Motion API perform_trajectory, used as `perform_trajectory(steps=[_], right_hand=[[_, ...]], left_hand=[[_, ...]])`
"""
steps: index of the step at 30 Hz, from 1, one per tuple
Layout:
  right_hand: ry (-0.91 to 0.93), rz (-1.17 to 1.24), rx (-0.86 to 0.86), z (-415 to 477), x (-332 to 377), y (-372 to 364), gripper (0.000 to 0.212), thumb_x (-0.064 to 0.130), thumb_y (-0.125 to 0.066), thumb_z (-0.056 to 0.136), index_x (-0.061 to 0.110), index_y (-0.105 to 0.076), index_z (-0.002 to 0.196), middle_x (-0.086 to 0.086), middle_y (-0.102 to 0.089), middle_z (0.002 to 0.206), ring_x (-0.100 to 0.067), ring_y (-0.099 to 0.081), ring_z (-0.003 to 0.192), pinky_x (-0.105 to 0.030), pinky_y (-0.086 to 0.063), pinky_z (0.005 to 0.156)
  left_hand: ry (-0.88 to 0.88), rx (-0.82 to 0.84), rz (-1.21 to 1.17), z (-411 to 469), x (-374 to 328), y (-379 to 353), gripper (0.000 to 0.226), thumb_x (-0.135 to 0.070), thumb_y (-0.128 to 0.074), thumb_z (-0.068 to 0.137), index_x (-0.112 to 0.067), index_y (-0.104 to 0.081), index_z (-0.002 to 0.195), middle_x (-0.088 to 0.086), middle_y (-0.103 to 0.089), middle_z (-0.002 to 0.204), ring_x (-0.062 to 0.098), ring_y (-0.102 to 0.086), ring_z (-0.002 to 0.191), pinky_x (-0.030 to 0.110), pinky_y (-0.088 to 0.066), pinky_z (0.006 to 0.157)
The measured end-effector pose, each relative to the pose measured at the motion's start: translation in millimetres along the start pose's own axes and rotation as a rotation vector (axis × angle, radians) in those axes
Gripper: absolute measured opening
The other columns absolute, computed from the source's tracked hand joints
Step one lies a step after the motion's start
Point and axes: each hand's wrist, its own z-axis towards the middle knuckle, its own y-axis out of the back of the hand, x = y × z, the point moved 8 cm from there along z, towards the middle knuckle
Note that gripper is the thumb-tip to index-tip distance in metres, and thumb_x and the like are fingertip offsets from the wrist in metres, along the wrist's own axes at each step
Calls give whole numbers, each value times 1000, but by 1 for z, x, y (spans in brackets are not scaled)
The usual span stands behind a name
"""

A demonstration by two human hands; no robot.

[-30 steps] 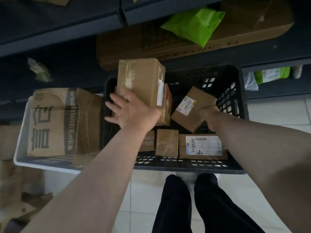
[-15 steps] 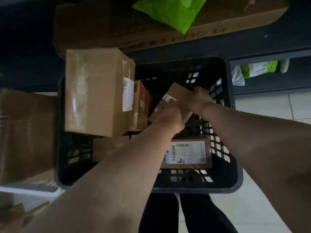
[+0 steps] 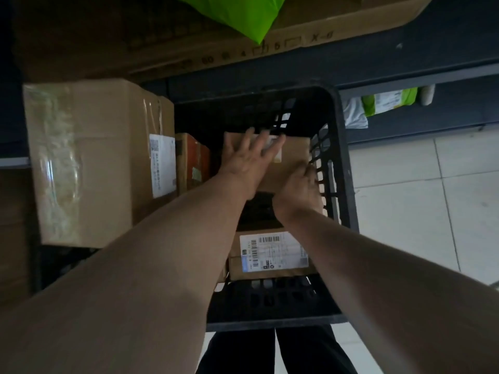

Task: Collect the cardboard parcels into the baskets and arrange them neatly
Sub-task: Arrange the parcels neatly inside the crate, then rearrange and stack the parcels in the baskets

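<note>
A black slatted basket stands in front of me. A small cardboard parcel lies flat in its far right corner. My left hand presses on the parcel's top with fingers spread. My right hand grips the parcel's near right edge, close to the basket wall. A large taped box stands upright at the basket's left side, with an orange-brown box tucked against it. A flat parcel with a barcode label lies at the near side, partly under my arms.
A dark shelf beyond the basket carries a long flat carton and a green plastic bag. Green-and-white packets sit under the shelf at right. Pale floor tiles lie to the right. My legs stand behind the basket.
The small parcel, held tilted before, now lies flat in the far right corner. My left hand moved from the large box onto its top. The view came closer.
</note>
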Motion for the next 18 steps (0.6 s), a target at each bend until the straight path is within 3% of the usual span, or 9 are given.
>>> perform_trajectory(steps=[4, 7, 9, 15, 18], right_hand=[[97, -54, -25, 2, 2, 4, 48, 10, -57, 91, 8, -43, 137, -12, -37, 140, -28, -44, 125, -39, -44, 98], [52, 3, 9, 5, -8, -3, 45, 4, -51, 92, 8, -48, 136, -12, -43, 139, -30, -49, 123, -40, -45, 98], [18, 2, 29, 1, -10, -7, 42, 5, -50, 92, 8, -50, 134, -13, -46, 136, -32, -50, 121, -42, -46, 95], [112, -143, 235, -41, 26, -21, 25, 13, -43, 96, 9, -60, 115, -12, -62, 119, -30, -59, 110, -33, -40, 71], [186, -158, 227, -74, 52, -5, 24, 10, -42, 97, 5, -61, 111, -14, -64, 115, -30, -61, 107, -32, -40, 70]], left_hand=[[18, -8, -197, 2, -8, -2, 110, 0, -75, 78, -30, -6, 158, 1, 14, 164, 33, 6, 151, 48, -32, 116], [51, -151, -424, -21, -16, 6, 86, 9, -62, 84, -24, -26, 154, 3, 7, 165, 28, -17, 150, 41, -49, 101], [60, -244, -472, -44, -16, 20, 73, 11, -56, 86, -18, -33, 150, 7, -4, 165, 27, -32, 144, 38, -51, 96], [-53, -243, -262, -106, -15, 64, 52, 0, -47, 95, -10, -40, 146, 7, -30, 157, 26, -42, 136, 37, -43, 101], [-93, -435, -77, -149, -5, 95, 54, -9, -54, 90, -14, -45, 143, 5, -37, 152, 26, -32, 140, 44, -36, 108]])
